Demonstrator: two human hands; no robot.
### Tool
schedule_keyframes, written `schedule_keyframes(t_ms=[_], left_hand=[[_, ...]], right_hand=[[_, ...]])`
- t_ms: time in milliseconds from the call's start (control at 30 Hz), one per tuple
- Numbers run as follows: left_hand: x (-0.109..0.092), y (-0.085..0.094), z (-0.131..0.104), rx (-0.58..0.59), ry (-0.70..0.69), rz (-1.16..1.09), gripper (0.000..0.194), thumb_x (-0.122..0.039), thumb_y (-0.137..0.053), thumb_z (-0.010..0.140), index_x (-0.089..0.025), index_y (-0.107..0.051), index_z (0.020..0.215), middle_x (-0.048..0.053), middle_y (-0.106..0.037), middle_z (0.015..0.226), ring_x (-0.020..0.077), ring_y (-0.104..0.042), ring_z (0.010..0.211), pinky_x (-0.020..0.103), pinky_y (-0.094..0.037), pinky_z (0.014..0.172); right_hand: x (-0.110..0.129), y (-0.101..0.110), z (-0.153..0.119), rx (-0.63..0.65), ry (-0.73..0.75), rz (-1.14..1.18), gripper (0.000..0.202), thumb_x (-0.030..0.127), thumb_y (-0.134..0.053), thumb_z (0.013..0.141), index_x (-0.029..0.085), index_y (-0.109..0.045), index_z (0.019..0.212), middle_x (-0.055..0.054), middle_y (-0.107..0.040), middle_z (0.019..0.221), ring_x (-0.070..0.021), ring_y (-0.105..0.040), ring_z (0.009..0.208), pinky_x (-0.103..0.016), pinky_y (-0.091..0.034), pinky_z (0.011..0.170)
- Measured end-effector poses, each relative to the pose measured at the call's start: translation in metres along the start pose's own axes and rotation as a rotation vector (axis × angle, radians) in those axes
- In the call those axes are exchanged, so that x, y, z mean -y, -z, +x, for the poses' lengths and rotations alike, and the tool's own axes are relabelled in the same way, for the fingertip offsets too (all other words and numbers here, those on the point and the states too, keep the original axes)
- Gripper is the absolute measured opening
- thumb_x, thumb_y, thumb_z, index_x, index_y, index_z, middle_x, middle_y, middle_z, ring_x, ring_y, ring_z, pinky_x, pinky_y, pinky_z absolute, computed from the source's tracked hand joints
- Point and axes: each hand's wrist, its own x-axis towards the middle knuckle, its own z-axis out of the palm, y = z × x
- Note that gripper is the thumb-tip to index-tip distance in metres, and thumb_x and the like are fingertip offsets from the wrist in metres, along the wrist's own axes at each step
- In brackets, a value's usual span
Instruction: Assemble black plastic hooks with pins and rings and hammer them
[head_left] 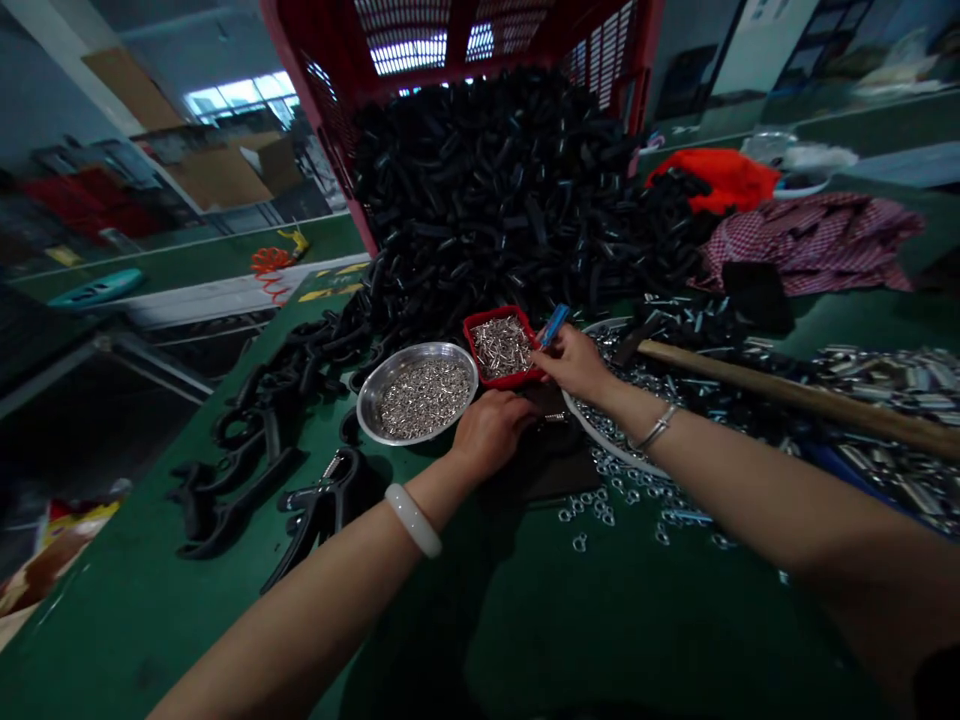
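My left hand (491,432) is closed, its fingers curled over a dark plastic part at the middle of the table. A small metal spring (555,417) shows just beyond the fingertips; most of that part is hidden. My right hand (576,362) reaches to the right rim of a small red tray (491,381) of thin metal pins. A small blue tool (555,325) sticks up from its grip, and the thumb and fingertip come together at the tray's edge. Whether they also pinch a pin is too small to tell. Left of the tray stands a metal bowl (365,415) of small metal pieces.
A red crate (322,110) spills black plastic parts (487,190) behind the tray. Black clamps with springs (330,480) lie at left. On the right are a wooden-handled hammer (750,378), a plate of nuts (611,440), loose nuts, metal tubes (900,375) and a checked cloth (810,240).
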Motion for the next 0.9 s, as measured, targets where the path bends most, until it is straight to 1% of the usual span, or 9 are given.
schedule_keyframes(t_ms=[100,167,267,367,467,600,700,800,900], left_hand=[[0.002,-0.003,-0.001,-0.024,-0.036,0.023,0.019,-0.022,-0.051,0.084,-0.022,-0.064,0.097,0.002,-0.067,0.091,0.0153,-0.057,0.085,0.027,-0.045,0.075],[0.002,-0.005,-0.003,-0.045,-0.066,0.083,0.025,-0.026,-0.050,0.084,-0.022,-0.060,0.107,0.003,-0.067,0.093,0.0152,-0.057,0.082,0.027,-0.046,0.071],[0.004,-0.005,-0.006,-0.047,-0.158,0.227,0.027,-0.030,-0.045,0.087,-0.024,-0.059,0.109,0.004,-0.067,0.089,0.0151,-0.056,0.077,0.025,-0.044,0.064],[0.004,-0.003,-0.008,-0.029,-0.283,0.385,0.029,-0.024,-0.044,0.087,-0.025,-0.056,0.114,0.003,-0.066,0.084,0.0159,-0.054,0.075,0.025,-0.042,0.059],[0.005,-0.001,-0.008,-0.012,-0.371,0.474,0.041,-0.018,-0.045,0.085,-0.025,-0.046,0.126,0.002,-0.065,0.078,0.0161,-0.053,0.071,0.025,-0.040,0.055],[0.008,0.000,-0.005,-0.030,-0.382,0.451,0.051,-0.020,-0.042,0.086,-0.028,-0.031,0.136,0.001,-0.063,0.073,0.0145,-0.053,0.070,0.024,-0.042,0.057],[0.010,0.002,0.000,-0.057,-0.363,0.408,0.051,-0.026,-0.041,0.088,-0.028,-0.027,0.137,0.000,-0.063,0.074,0.0135,-0.055,0.068,0.024,-0.043,0.058],[0.012,0.004,0.004,-0.004,-0.426,0.396,0.052,-0.028,-0.041,0.088,-0.030,-0.026,0.138,-0.001,-0.062,0.073,0.0123,-0.057,0.064,0.023,-0.043,0.056],[0.013,0.005,0.006,0.024,-0.431,0.366,0.056,-0.029,-0.041,0.088,-0.029,-0.020,0.139,-0.001,-0.063,0.076,0.0118,-0.058,0.064,0.022,-0.043,0.054]], right_hand=[[0.001,0.004,-0.002,0.030,-0.031,0.099,0.028,0.022,-0.057,0.069,0.016,-0.047,0.094,-0.003,-0.062,0.077,-0.0150,-0.060,0.060,-0.028,-0.050,0.049],[0.001,0.006,-0.004,0.036,-0.063,0.160,0.027,0.021,-0.057,0.069,0.016,-0.046,0.093,-0.001,-0.060,0.074,-0.0141,-0.059,0.057,-0.027,-0.050,0.047],[0.001,0.008,-0.007,0.028,-0.088,0.212,0.025,0.020,-0.058,0.067,0.018,-0.044,0.088,0.001,-0.058,0.069,-0.0132,-0.058,0.054,-0.026,-0.049,0.044],[0.000,0.010,-0.011,0.038,-0.095,0.255,0.024,0.017,-0.059,0.066,0.019,-0.043,0.085,0.003,-0.054,0.065,-0.0123,-0.056,0.051,-0.024,-0.047,0.040],[-0.002,0.013,-0.014,0.046,-0.090,0.276,0.023,0.017,-0.059,0.067,0.019,-0.043,0.084,0.004,-0.052,0.061,-0.0119,-0.054,0.048,-0.024,-0.047,0.040],[-0.005,0.016,-0.018,0.038,-0.071,0.290,0.023,0.017,-0.060,0.067,0.020,-0.044,0.084,0.004,-0.053,0.059,-0.0131,-0.055,0.048,-0.026,-0.047,0.041],[-0.007,0.018,-0.019,0.020,-0.062,0.285,0.022,0.014,-0.059,0.067,0.020,-0.044,0.082,0.005,-0.054,0.059,-0.0126,-0.055,0.047,-0.027,-0.047,0.044],[-0.007,0.021,-0.019,0.014,-0.071,0.249,0.022,0.013,-0.058,0.067,0.020,-0.044,0.082,0.005,-0.055,0.058,-0.0119,-0.054,0.046,-0.026,-0.046,0.044],[-0.007,0.022,-0.020,0.008,-0.067,0.224,0.022,0.012,-0.058,0.067,0.019,-0.044,0.082,0.005,-0.054,0.057,-0.0114,-0.054,0.045,-0.025,-0.046,0.044]])
